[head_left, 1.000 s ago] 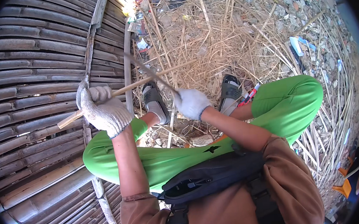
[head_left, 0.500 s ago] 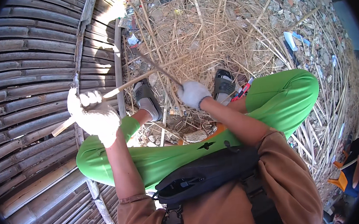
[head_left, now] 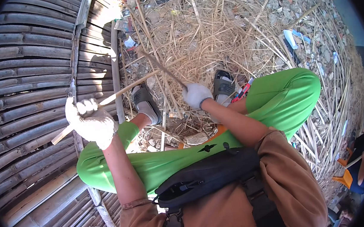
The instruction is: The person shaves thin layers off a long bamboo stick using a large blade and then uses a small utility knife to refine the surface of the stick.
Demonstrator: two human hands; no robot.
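My left hand (head_left: 89, 121), in a white glove, is closed around a thin bamboo stick (head_left: 130, 86). The stick slants up and to the right, its short pale end jutting out left of the hand. My right hand (head_left: 197, 95), gloved in white too, grips a long, dark, narrow knife (head_left: 164, 69). Its handle is hidden inside the glove, and the blade points up and to the left, blurred. In the picture, blade and stick cross near the stick's far part; whether they touch I cannot tell.
A slatted bamboo platform (head_left: 29, 101) lies at my left, with a pole (head_left: 116, 71) along its edge. Straw and bamboo shavings (head_left: 209, 33) cover the ground ahead, around my sandalled feet. Stones and litter lie at right. Part of another person (head_left: 360, 167) shows at the lower right.
The knife's blade has swung slightly to the right across the stick. Both hands stay closed on what they hold, and the whole view has shifted a little.
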